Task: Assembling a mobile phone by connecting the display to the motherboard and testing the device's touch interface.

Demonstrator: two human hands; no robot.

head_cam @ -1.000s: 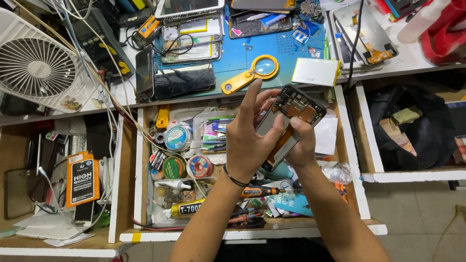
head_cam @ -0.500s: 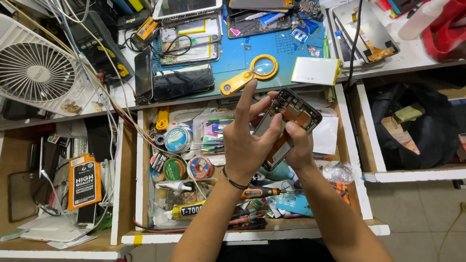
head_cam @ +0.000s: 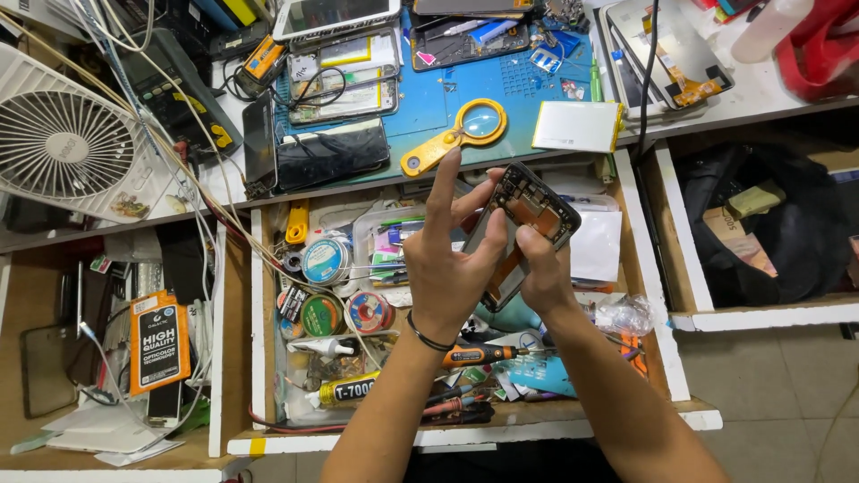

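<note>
Both my hands hold an opened smartphone (head_cam: pixel 528 215) with its dark inner frame and circuit parts showing, tilted above an open drawer. My left hand (head_cam: pixel 447 268) grips its left side with thumb and middle finger, the index finger stretched upward; a black band circles that wrist. My right hand (head_cam: pixel 541 273) supports the phone from below and right, its thumb pressing on the inner face. A yellow magnifying glass (head_cam: pixel 458 134) lies on the blue work mat (head_cam: pixel 447 94) just beyond the phone.
The open drawer (head_cam: pixel 259 358) holds solder spools, tape rolls, a glue tube (head_cam: pixel 344 390) and an orange-handled screwdriver (head_cam: pixel 479 354). A white fan (head_cam: pixel 63 143) stands at left. Phones, screens and a flat silver battery (head_cam: pixel 574 125) lie on the bench. A black bag (head_cam: pixel 769 224) fills the right compartment.
The phone and both hands have shifted slightly; my left index finger has lifted and straightened upward. Everything else stays where it was.
</note>
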